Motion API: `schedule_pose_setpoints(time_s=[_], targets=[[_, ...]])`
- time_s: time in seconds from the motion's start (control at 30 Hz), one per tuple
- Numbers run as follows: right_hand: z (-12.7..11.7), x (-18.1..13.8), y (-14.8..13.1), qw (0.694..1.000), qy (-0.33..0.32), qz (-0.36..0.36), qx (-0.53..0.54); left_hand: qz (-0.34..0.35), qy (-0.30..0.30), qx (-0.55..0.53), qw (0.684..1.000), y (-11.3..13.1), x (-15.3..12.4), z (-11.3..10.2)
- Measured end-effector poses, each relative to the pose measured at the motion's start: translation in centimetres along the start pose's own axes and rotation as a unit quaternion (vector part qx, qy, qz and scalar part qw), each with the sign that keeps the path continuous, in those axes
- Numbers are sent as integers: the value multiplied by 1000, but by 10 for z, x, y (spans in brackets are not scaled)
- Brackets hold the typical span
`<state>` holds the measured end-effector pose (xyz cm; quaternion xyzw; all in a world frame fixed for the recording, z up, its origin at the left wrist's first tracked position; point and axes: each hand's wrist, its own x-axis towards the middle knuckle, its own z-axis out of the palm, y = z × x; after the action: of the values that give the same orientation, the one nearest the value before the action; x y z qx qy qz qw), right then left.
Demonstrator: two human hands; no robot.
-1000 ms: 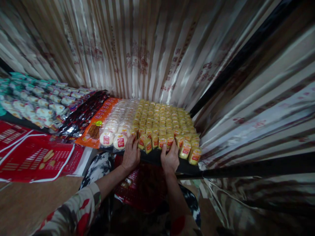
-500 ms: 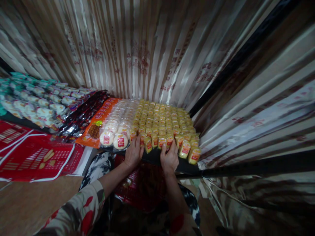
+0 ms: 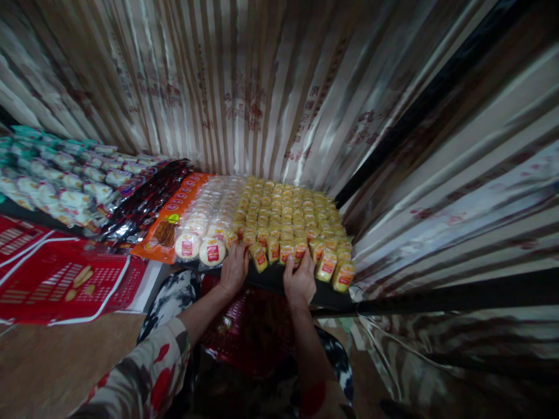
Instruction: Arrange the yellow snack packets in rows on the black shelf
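Observation:
Rows of small yellow wrapped cakes (image 3: pixel 286 215) with red-and-white labels stand packed on a black shelf (image 3: pixel 273 274). At the front of these rows, the thumb and fingers of my right hand (image 3: pixel 300 284) are closed around one front wrapped cake (image 3: pixel 300 249). My left hand (image 3: pixel 234 269) is at the front left corner of the rows, its fingers curled and close together; whatever is between them is hidden. One tilted wrapped cake (image 3: pixel 259 259) leans out of line between my hands. Round white wrapped biscuits (image 3: pixel 212 252) lie just left of my left hand.
An orange snack bag (image 3: pixel 163 234), dark shiny packets (image 3: pixel 140 201) and white-and-teal packets (image 3: pixel 72 183) continue along the shelf leftward. Below them is a red bag (image 3: pixel 91 279) with white handles. Striped curtain-like sheeting (image 3: pixel 244 87) hangs behind, and a dark pole (image 3: pixel 393 122) slants at right.
My left hand has shifted slightly left, along the front of the rows. The tilted cake between my hands sits a little farther left. My right hand has barely moved.

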<state>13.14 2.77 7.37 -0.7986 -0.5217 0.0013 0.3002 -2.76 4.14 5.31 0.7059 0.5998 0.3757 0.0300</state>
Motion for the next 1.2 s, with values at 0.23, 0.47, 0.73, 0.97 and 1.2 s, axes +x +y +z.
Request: schedule_pose_setpoints(time_s=[0.23, 0.47, 0.73, 0.97, 1.2], targets=[[-3, 0, -2, 1000, -3, 2, 4, 2, 44, -35, 998, -1, -6, -14], [-2, 0, -1, 1000, -6, 1, -7, -97, 84, -27, 991, 0, -6, -26], [-3, 0, -2, 1000, -9, -3, -6, -73, 53, -24, 996, -6, 1, -22], [-2, 0, -2, 1000, -5, -2, -6, -72, 44, -5, 996, -9, 5, -19], [1, 0, 1, 1000, -3, -1, 0, 2, 48, -24, 999, 2, -15, -23]])
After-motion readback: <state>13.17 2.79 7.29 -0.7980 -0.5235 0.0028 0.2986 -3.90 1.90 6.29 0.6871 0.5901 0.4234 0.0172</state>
